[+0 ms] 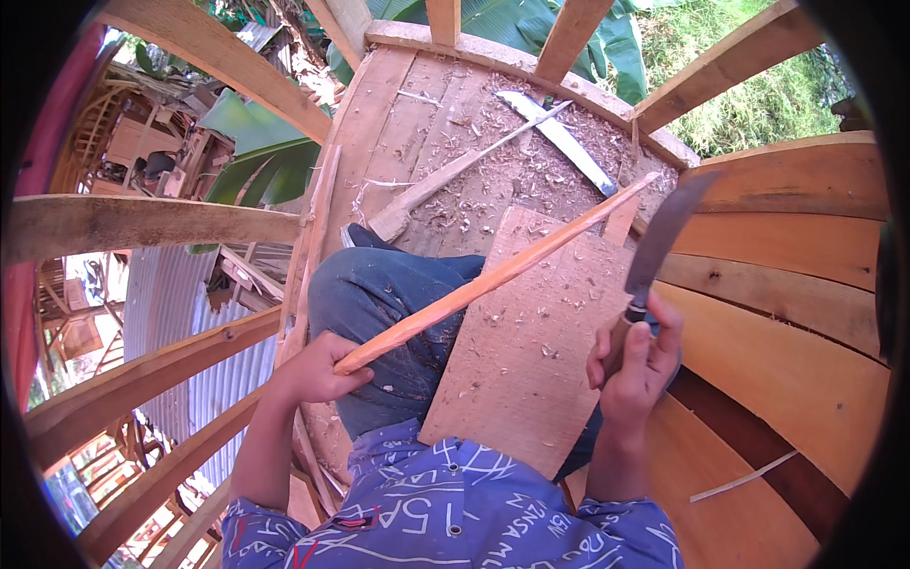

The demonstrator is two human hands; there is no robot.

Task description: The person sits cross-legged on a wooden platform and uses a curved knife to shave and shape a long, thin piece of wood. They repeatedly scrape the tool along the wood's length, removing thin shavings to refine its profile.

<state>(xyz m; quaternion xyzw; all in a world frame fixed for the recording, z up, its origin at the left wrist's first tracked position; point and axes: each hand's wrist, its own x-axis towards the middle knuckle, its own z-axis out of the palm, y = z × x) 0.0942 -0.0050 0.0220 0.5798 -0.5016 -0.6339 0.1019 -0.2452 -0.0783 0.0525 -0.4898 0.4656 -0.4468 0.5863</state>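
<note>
At far left, wooden rails (pixel 152 220) slanting inward, with a corrugated metal sheet (pixel 156 313) and a broad green leaf (pixel 256 137) beyond; next, the left hand (pixel 327 368), clamped round the lower end of a long orange-brown stick (pixel 493 276); from that grip, the stick slanting up to the right, above the bent left leg in blue trousers (pixel 379 294) and over the upper part of a flat board (pixel 531 332), far end free; below, a purple shirt (pixel 427 512) with white markings; farther ahead, on the plank floor (pixel 379 123), a pale wooden piece (pixel 436 185), wide at the near end and thin at the other, crossing a long flat blade (pixel 583 163); around both, scattered curled shavings (pixel 555 175); in the middle, the board again, resting over the right thigh, a few shavings on top; then the right hand (pixel 637 365), clamped on the handle of a knife (pixel 657 237), broad dark blade pointing up and away, near the stick's far end; at far right, orange-brown wall boards (pixel 777 313), with a thin pale strip (pixel 744 477) lower down.
</note>
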